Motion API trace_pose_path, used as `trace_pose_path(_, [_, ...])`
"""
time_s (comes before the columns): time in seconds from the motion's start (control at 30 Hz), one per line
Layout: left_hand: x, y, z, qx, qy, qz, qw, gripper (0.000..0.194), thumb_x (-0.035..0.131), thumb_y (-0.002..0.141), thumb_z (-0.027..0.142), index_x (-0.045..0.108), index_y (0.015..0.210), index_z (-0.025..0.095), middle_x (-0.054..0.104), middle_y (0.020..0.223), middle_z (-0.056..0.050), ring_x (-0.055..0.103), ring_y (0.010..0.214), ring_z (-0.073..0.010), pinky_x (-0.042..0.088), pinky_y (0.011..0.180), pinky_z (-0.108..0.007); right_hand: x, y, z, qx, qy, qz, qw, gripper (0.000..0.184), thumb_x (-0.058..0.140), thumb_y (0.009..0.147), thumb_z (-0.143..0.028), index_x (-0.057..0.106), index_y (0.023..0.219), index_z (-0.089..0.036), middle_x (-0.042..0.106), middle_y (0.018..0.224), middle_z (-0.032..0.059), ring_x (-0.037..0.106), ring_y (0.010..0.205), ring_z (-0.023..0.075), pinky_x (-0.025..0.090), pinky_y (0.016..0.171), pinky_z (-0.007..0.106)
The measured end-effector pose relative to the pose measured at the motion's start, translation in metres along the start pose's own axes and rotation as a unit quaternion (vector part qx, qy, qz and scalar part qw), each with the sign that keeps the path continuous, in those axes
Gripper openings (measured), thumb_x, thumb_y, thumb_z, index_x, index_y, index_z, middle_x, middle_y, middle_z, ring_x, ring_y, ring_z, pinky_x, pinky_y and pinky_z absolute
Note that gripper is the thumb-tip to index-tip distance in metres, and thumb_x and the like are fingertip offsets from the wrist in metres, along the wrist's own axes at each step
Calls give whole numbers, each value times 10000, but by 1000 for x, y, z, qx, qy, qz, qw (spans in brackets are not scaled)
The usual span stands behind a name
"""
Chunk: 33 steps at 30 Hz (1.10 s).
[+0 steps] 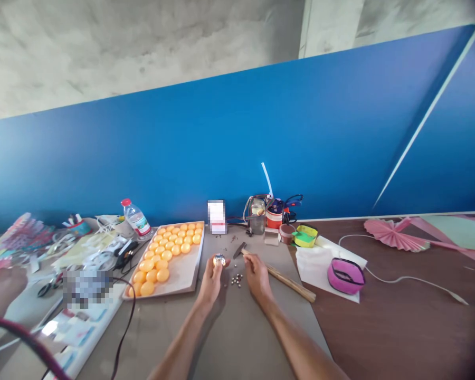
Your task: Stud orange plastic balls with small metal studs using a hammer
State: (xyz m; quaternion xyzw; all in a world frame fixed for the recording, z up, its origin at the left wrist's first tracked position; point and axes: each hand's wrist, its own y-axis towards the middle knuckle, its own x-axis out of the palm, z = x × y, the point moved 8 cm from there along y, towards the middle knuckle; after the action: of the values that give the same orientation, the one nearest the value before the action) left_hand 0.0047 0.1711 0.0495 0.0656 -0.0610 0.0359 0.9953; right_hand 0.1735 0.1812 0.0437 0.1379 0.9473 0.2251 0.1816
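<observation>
My left hand (210, 282) is closed around a shiny silvery round object (219, 259), held upward between thumb and fingers. To its right, my right hand (256, 274) has its fingers curled together; what they pinch, if anything, is too small to make out. Several small shiny metal balls (236, 280) lie on the grey mat between both hands. Behind my right hand rests a hammer (291, 283) with a wooden handle, partly covered by the hand. Whether my fingers touch that handle cannot be told.
Left of my hands stands a shallow tray (182, 277) with several orange balls. A glass jar (257, 219), a yellow-green container (305, 236) and a pink container (345, 276) stand behind and right. Another person's hand (8, 287) is at far left, near a dark cable (131, 311).
</observation>
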Motion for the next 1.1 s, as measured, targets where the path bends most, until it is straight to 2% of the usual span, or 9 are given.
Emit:
trace_pose_path(0.07, [-3,1,-4,-24,-41,6,999,317,543,774,433,535,986,196,657,935,-74,611,905,-203,415,867,-343,-3,1,0,-10,-4,-5,1000,230,400,807,-181,624,847,-150,619,828,82,575,813,183,454,768,320])
trace_pose_path(0.2, [-8,1,-21,-80,-119,12,990,334,559,759,457,545,929,170,668,871,-73,635,767,-188,464,746,-314,5,-1,3,-28,-50,-85,995,228,425,735,-100,637,792,-160,613,792,68,574,790,180,451,765,306])
trace_pose_path(0.3, [-10,2,-31,-105,-185,14,977,320,575,751,454,559,879,162,672,827,-56,634,683,-161,467,700,-294,10,-3,4,-48,-94,-121,987,301,412,746,-85,633,933,-166,609,895,84,560,883,190,440,812,318])
trace_pose_path(0.43, [-10,4,-34,-127,-253,2,959,313,612,732,429,583,866,147,673,802,-59,634,663,-153,467,680,-284,19,-7,-3,-79,-161,-166,970,428,423,760,-88,549,1154,-199,564,1014,92,515,971,199,417,849,330])
trace_pose_path(0.6, [-6,5,-32,-149,-279,-24,948,278,621,739,384,593,854,132,672,793,-67,629,651,-144,468,686,-280,30,-11,-8,-78,-232,-222,944,414,450,769,-110,559,1150,-229,550,1048,82,485,1012,208,378,873,332])
trace_pose_path(0.7, [-5,7,-34,-152,-284,-33,946,261,615,748,378,587,832,133,672,791,-66,627,653,-142,466,679,-273,31,-10,-5,-62,-239,-227,942,348,436,785,-115,614,1057,-237,560,1028,71,495,992,195,371,863,315])
trace_pose_path(0.87, [-6,8,-38,-152,-293,-36,943,265,615,746,386,580,812,132,663,770,-56,623,637,-136,461,657,-262,27,-9,-3,-52,-209,-200,956,254,447,769,-119,648,895,-210,577,954,56,517,917,181,373,825,297])
trace_pose_path(1.0, [-5,7,-37,-152,-295,-39,943,275,631,729,389,574,805,132,658,752,-54,622,632,-137,460,651,-261,24,-9,-2,-50,-183,-174,966,209,431,745,-105,620,712,-187,586,831,49,530,824,172,382,778,293])
trace_pose_path(1.1, [-4,7,-35,-153,-299,-41,941,279,640,720,388,572,803,131,656,752,-52,619,630,-134,457,643,-254,19,-7,1,-45,-156,-145,976,192,421,738,-123,587,663,-183,586,776,54,536,786,178,398,747,297])
